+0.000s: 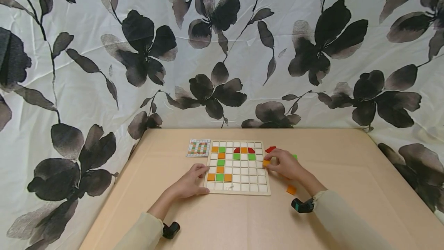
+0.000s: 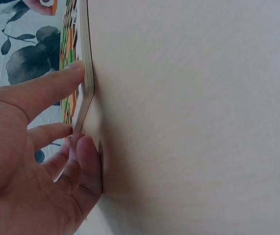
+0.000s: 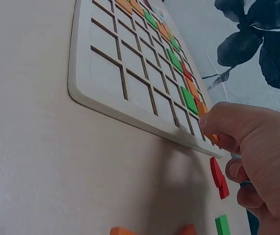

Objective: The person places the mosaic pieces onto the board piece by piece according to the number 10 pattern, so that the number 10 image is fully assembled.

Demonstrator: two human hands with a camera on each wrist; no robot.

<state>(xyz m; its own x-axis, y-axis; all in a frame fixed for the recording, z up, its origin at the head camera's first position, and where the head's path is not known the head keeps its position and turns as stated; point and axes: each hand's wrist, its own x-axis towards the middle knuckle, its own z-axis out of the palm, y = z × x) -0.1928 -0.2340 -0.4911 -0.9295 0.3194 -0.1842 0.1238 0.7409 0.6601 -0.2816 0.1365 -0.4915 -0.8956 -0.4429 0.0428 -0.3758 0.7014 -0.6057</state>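
A white gridded board (image 1: 246, 180) lies on the table, with orange and green squares and two red rounded pieces in some of its cells. At its left edge is my left hand (image 1: 189, 182), thumb near the front corner and a fingertip farther back; in the left wrist view the straight thumb (image 2: 56, 88) touches the rim while the other fingers bend loosely beside it. My right hand (image 1: 286, 164) pinches an orange square tile (image 1: 266, 163) between thumb and forefinger, over the board's right edge. Its remaining fingers curl in towards the palm in the right wrist view.
A small pattern card (image 1: 198, 147) lies against the board's back left corner. Right of the board are loose red pieces (image 1: 270, 149), a green piece (image 1: 295, 156) partly behind the right hand, and an orange tile (image 1: 291, 190). A flowered cloth (image 1: 215, 49) hangs behind the table.
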